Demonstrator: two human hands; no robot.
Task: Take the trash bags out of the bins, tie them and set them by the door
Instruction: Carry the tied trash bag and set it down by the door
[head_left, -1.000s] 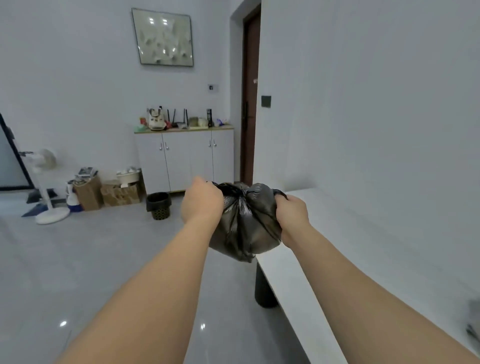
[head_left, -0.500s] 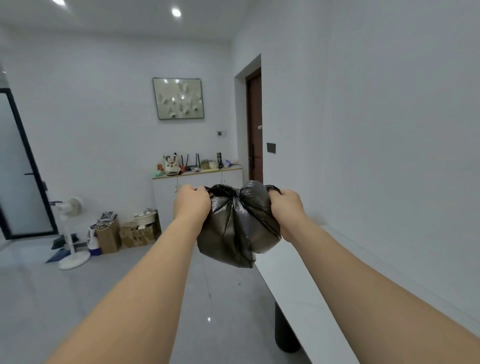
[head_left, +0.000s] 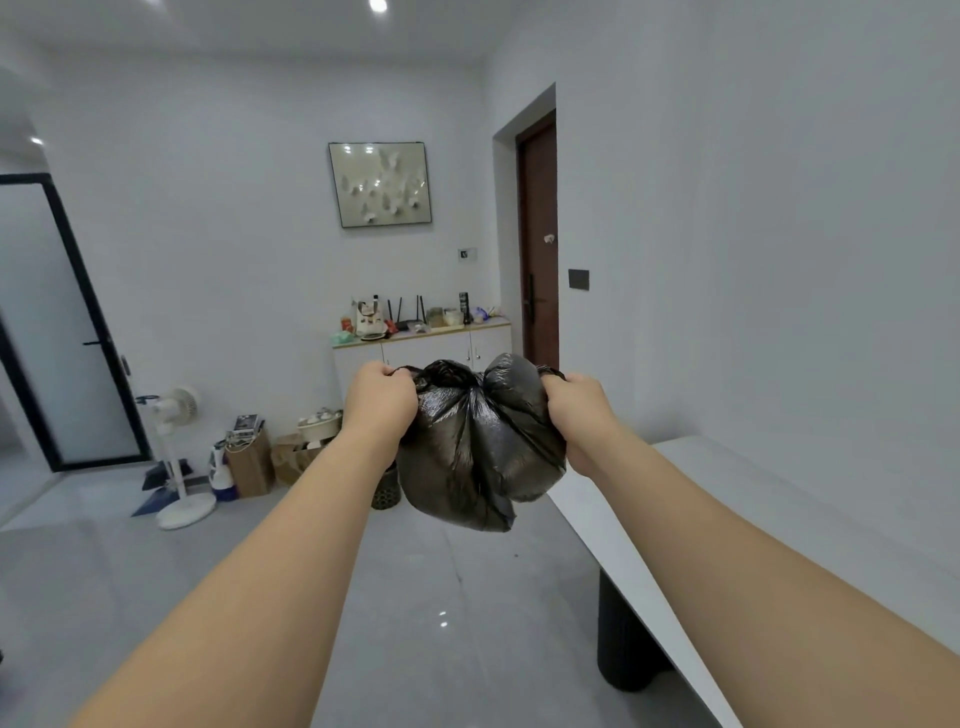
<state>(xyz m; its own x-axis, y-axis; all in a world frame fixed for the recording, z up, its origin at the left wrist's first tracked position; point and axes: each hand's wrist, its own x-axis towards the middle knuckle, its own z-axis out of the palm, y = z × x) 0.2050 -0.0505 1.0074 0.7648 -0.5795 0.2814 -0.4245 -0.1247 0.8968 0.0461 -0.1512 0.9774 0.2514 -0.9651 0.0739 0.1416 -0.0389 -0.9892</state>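
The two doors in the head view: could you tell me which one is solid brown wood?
The brown door in the recess at the far right, beside the white cabinet. The other, the door at far left, is frosted glass in a black frame.

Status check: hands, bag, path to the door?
Left hand and right hand each grip the trash bag top. Bag held in air. Floor toward brown door looks open.
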